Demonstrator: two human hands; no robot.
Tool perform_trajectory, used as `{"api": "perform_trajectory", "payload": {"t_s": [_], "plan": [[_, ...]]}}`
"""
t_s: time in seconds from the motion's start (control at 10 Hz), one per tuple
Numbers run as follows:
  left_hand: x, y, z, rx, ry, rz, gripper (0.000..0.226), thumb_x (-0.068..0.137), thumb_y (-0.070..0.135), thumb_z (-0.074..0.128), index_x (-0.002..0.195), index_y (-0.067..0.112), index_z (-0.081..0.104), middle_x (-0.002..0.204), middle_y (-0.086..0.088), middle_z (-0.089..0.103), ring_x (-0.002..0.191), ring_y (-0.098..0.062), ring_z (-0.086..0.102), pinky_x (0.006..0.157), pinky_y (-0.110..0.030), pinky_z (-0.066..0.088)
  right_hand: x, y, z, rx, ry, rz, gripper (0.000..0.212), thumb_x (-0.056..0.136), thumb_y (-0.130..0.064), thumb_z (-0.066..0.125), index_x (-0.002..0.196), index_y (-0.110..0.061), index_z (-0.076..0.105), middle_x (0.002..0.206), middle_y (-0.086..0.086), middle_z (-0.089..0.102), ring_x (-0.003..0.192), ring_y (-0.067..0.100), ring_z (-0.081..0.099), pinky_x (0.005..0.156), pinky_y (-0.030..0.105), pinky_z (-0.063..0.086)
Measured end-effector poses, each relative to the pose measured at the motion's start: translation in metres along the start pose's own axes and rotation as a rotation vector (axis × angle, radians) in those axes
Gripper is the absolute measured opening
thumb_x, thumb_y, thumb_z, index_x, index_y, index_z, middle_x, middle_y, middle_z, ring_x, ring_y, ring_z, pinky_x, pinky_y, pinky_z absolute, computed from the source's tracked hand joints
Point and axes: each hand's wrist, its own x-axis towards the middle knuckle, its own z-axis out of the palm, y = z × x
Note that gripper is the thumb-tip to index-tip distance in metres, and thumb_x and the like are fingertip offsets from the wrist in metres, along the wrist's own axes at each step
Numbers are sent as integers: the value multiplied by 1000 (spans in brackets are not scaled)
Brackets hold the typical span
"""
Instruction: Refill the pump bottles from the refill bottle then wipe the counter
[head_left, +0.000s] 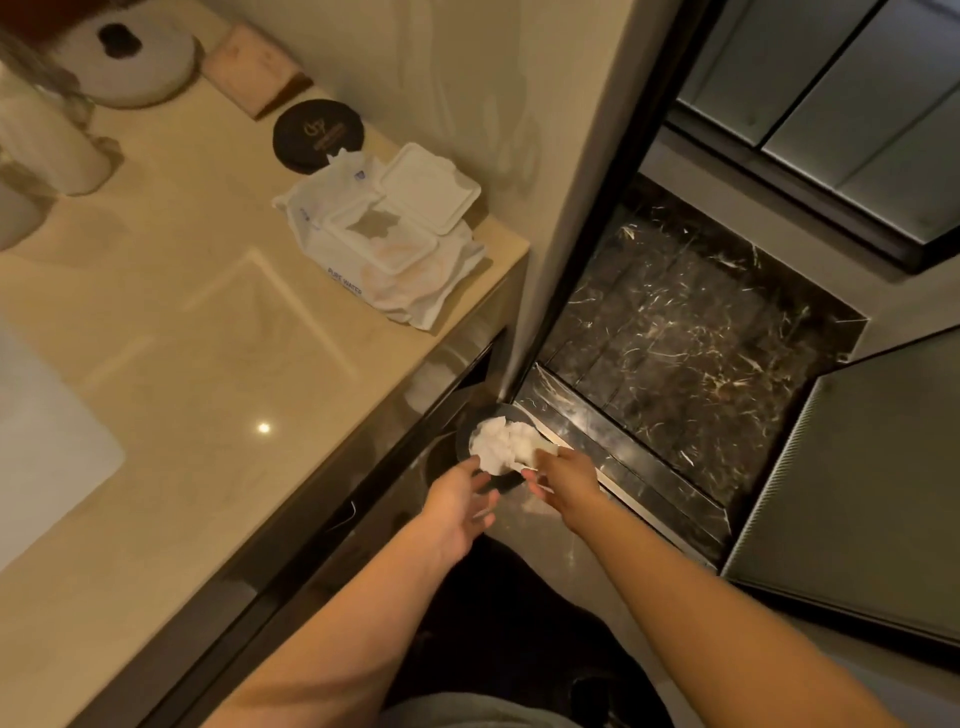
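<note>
Wipes pack (384, 244) lies on counter (182, 364); bin (464, 441) stands below on floor (545, 535).

A black round disc (318, 136) lies near a pink box (249, 67).

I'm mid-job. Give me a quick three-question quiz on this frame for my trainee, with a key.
1. True or false: the flip lid of the wipe pack on the counter is shut.
2. Where do the crumpled wipes lie? A: on the pack. B: in the black bin on the floor. C: in the sink.
3. What stands behind the pack, by the wall?
Key: 1 false; 2 B; 3 a black round disc.
</note>
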Motion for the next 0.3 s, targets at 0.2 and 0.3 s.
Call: {"api": "perform_trajectory", "payload": {"t_s": [0.2, 0.3], "plan": [[1, 15, 14, 50, -35, 57, 32, 100, 25, 42, 130, 16, 49, 133, -3, 53, 119, -22, 51, 91, -36, 38, 11, -20, -3, -68, -182, 49, 42, 96, -9, 48, 137, -16, 39, 124, 7, 52, 110, 20, 48, 84, 29, 44], [3, 14, 15, 53, -11, 79, 36, 101, 21, 40, 135, 14, 46, 137, -4, 51, 125, -23, 48, 94, -35, 35, 10, -20, -7, -61, -248, 66, 45, 98, -12, 46, 140, -23, 35, 130, 0, 47, 114, 17, 44, 97, 34, 36]]}}
